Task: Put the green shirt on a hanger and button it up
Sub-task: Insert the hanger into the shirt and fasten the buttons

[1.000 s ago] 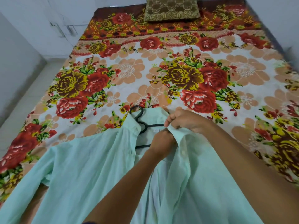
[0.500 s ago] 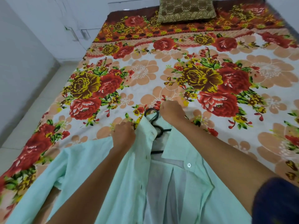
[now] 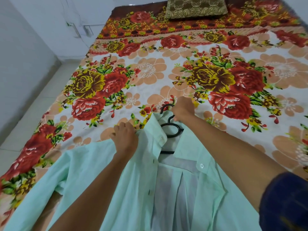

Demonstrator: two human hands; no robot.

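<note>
Left hand [image 3: 125, 137] bunches pale green cotton shirt [image 3: 100, 180] shoulder, right hand [image 3: 182, 108] pinches collar by black plastic hanger [image 3: 171, 129]; uneven tugging could slip hanger out of neck

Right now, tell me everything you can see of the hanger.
The hanger is black, thin and looks like plastic, lying flat on the floral bedsheet inside the neck of the green shirt. Only its hook, a looped neck and a short bar show; its shoulders are hidden under the fabric. The right hand holds it near the hook, while the left hand grips the shirt's left collar side.
</note>
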